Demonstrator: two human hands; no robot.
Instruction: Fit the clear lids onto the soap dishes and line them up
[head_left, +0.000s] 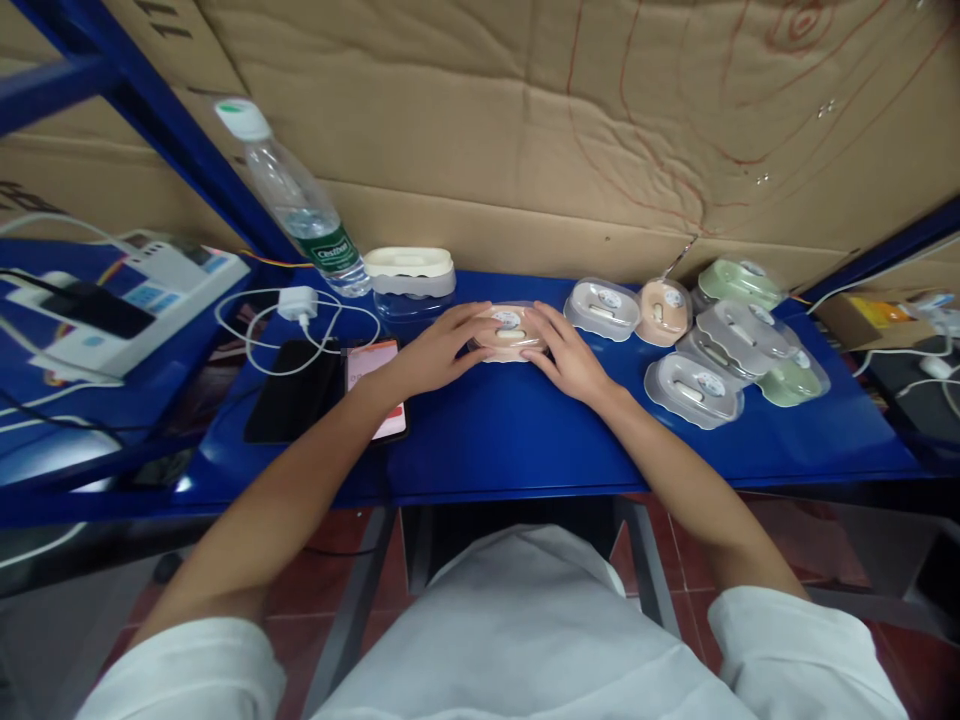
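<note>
A small oval case (508, 331) with a clear lid and a beige base lies on the blue shelf (525, 440). My left hand (435, 350) grips its left side and my right hand (570, 355) grips its right side, fingers curled over the lid. Several similar oval cases (694, 388), grey, beige and green, lie in a cluster just to the right of my right hand.
A cream and clear box (410, 275) stands behind my left hand, beside a tilted plastic water bottle (296, 205). Two phones (371, 385) and a white charger with cable (298, 303) lie at the left. A cardboard wall (525, 120) closes the back.
</note>
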